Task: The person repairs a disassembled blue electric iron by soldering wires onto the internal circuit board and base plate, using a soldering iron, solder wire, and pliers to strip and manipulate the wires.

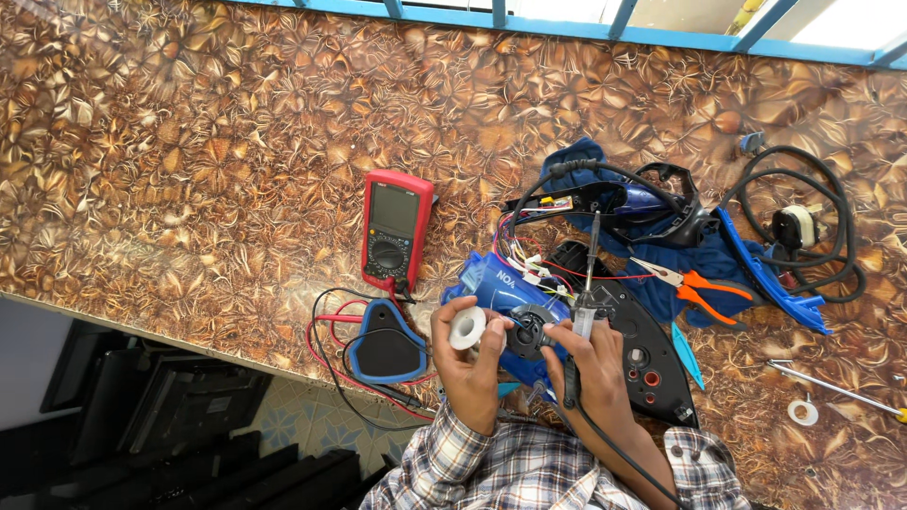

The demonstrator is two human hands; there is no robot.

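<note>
My left hand (pixel 465 364) holds a small white spool of solder wire (pixel 467 328) against a blue appliance part (pixel 501 283). My right hand (pixel 590 364) grips a soldering iron (pixel 590 283) by its handle, tip pointing away from me toward coloured wires (pixel 529 260). Between my hands sits a round black dial piece (pixel 529 331). Under my right hand lies a dark iron soleplate (pixel 652 354). Both sleeves are plaid.
A red multimeter (pixel 395 229) with red and black leads (pixel 331 340) lies to the left, beside a blue-edged black cover (pixel 385 342). Orange-handled pliers (pixel 694 283), a coiled black power cord (pixel 803 227), a screwdriver (pixel 831 387) and a small tape roll (pixel 803 412) lie right.
</note>
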